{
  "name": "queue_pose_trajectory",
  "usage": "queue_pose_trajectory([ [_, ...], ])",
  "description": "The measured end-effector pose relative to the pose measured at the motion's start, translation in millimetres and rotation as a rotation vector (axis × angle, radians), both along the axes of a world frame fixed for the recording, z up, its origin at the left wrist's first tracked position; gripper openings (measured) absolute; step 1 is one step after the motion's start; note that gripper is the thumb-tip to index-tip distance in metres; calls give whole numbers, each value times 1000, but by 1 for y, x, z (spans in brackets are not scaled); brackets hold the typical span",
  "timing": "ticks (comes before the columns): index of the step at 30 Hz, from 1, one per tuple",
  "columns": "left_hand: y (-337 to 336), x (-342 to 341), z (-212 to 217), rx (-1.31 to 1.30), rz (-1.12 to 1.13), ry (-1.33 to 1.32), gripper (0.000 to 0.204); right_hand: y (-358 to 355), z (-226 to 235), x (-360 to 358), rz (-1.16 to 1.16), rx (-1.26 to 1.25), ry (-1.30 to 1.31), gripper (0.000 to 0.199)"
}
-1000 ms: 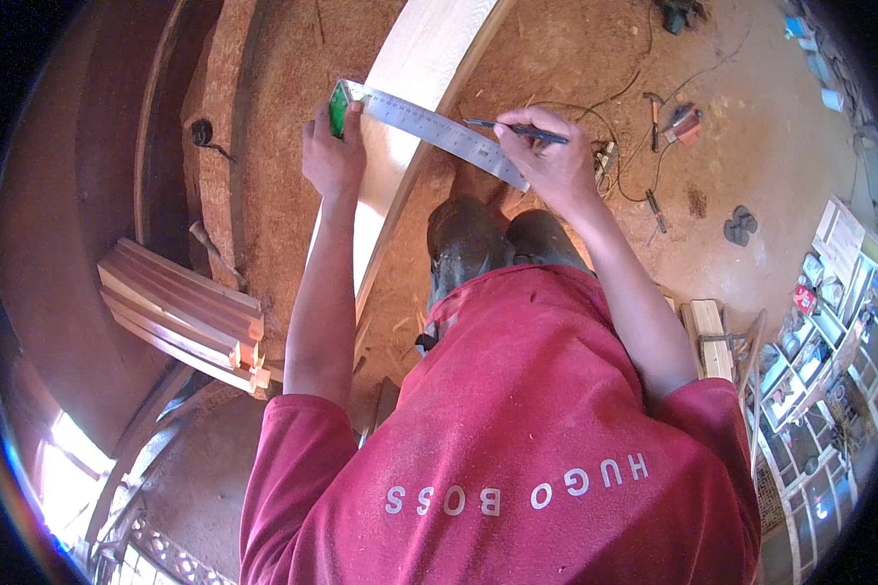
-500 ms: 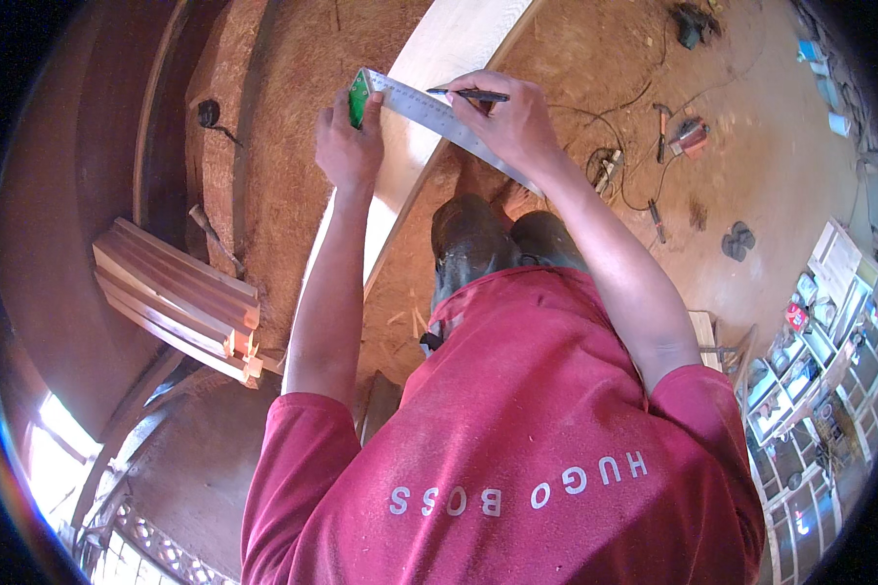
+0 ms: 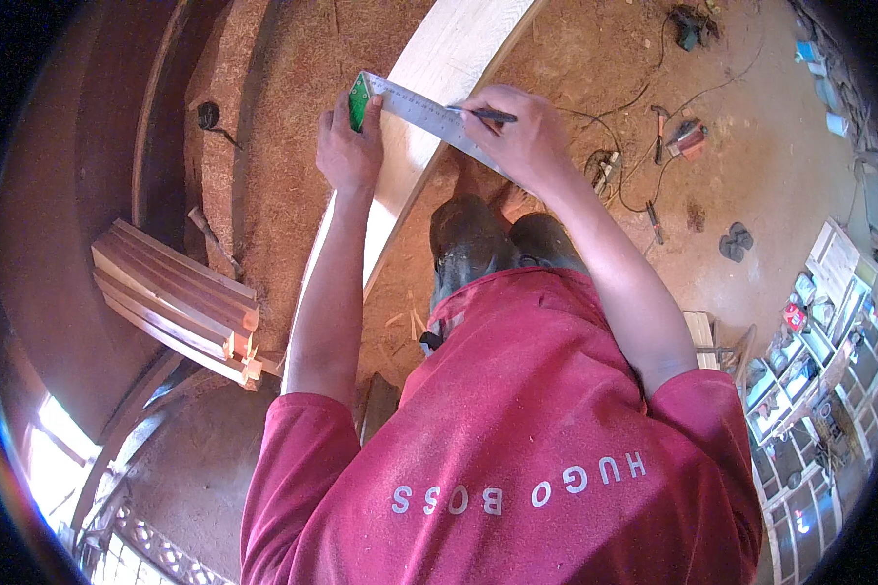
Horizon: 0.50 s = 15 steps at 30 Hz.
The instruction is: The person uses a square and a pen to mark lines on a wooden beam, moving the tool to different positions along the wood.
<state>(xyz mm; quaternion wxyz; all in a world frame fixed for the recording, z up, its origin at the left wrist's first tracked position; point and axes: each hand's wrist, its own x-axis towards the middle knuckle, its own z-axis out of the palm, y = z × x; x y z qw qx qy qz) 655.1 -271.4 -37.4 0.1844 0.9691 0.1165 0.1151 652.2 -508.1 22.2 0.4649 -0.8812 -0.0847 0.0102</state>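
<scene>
A long pale wooden board point(image 3: 449, 54) runs from the upper middle down toward my left forearm. Across it lies a try square point(image 3: 421, 109) with a green stock and a silver marked blade. My left hand point(image 3: 351, 146) grips the green stock against the board's left edge, thumb on top. In my right hand point(image 3: 522, 136) a dark pen or pencil point(image 3: 495, 114) is pinched, its tip at the far edge of the blade, near the board's right edge. The blade's right end passes under my right hand and wrist.
Stacked wooden pieces point(image 3: 176, 302) lie at left. On the brown floor to the right are a hammer point(image 3: 660, 135), cables, a dark power tool point(image 3: 693, 27) and a pair of dark sandals point(image 3: 737, 241). A cluttered shelf rack point(image 3: 810, 361) stands at far right.
My right hand has moved a little to the right and down along the blade, carrying the pen or pencil with it. My left hand and the try square stay in place.
</scene>
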Motion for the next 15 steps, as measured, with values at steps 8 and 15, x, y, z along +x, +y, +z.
queue_pose_trajectory([
  [8,7,1,-5,14,0,20,58,-42,33,-44,-103,19,3,11],
  [15,16,-10,-4,15,14,74,63,-61,30,-60,-232,149,103,14],
])
